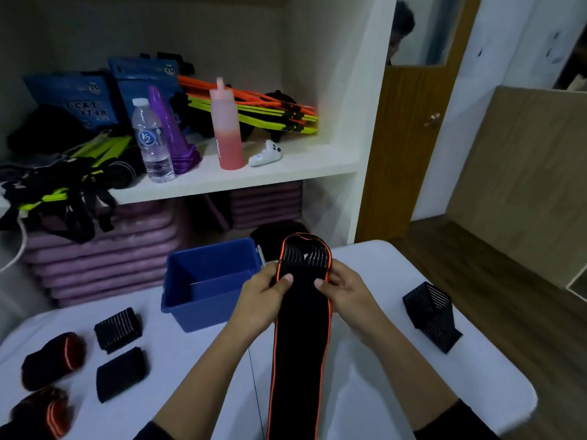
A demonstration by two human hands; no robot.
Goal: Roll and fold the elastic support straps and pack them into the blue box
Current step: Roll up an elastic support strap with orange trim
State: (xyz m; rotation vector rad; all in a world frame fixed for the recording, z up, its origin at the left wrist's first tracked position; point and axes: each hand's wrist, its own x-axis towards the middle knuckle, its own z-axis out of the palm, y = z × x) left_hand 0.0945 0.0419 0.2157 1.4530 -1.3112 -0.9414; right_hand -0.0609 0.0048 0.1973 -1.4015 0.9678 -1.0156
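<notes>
A long black elastic strap with orange edging (301,328) runs from the bottom of the view up over the white table (365,392). My left hand (263,296) pinches its left edge near the far end. My right hand (344,290) pinches the right edge, thumb on top. The strap's far end curls over above my thumbs. The blue box (209,281) stands open just left of my hands; the part of its inside that shows holds nothing.
Two rolled black-and-orange straps (54,360) and two folded black pieces (119,328) lie at the table's left. Another black striped piece (432,315) lies at the right. Behind are white shelves (254,176) with bottles, a purple cone and purple mats.
</notes>
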